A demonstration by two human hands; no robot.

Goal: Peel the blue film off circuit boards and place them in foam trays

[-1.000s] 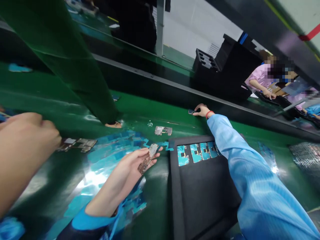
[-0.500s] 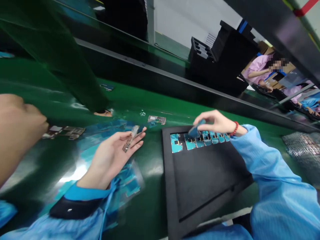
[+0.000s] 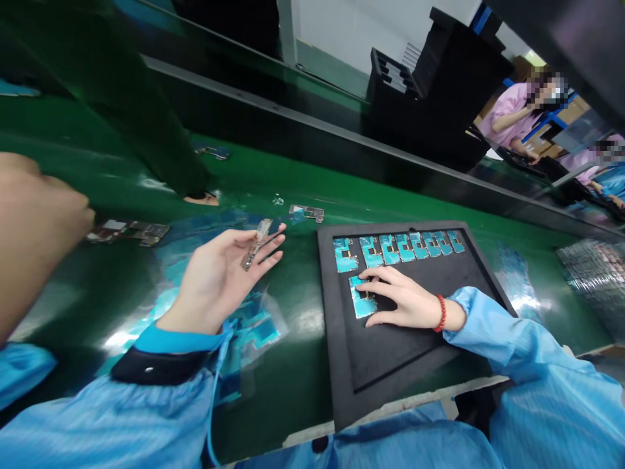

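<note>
My left hand (image 3: 209, 280) is palm up over the bench, its thumb holding a narrow circuit board (image 3: 252, 253) against the fingers. My right hand (image 3: 407, 299) reaches into a black foam tray (image 3: 331, 326). Its fingertips and thumb rest at the edges of a blue-filmed circuit board (image 3: 360, 303), which lies flat in the tray below the top row. That row holds several similar blue-filmed boards (image 3: 389, 249) side by side, with a small gap after the leftmost board (image 3: 345, 256).
Loose blue film (image 3: 258, 332) lies under and beside my left hand. Bare circuit boards (image 3: 306, 213) sit behind the tray and at the left. Another person's fist (image 3: 41, 202) is at the left edge. A shiny stack (image 3: 593, 277) stands at the right; black bins (image 3: 434, 98) stand beyond the rail.
My right hand has moved from the tray's top row toward me, and a blue-filmed board now lies below that row under its fingers. My left hand still holds its board.
</note>
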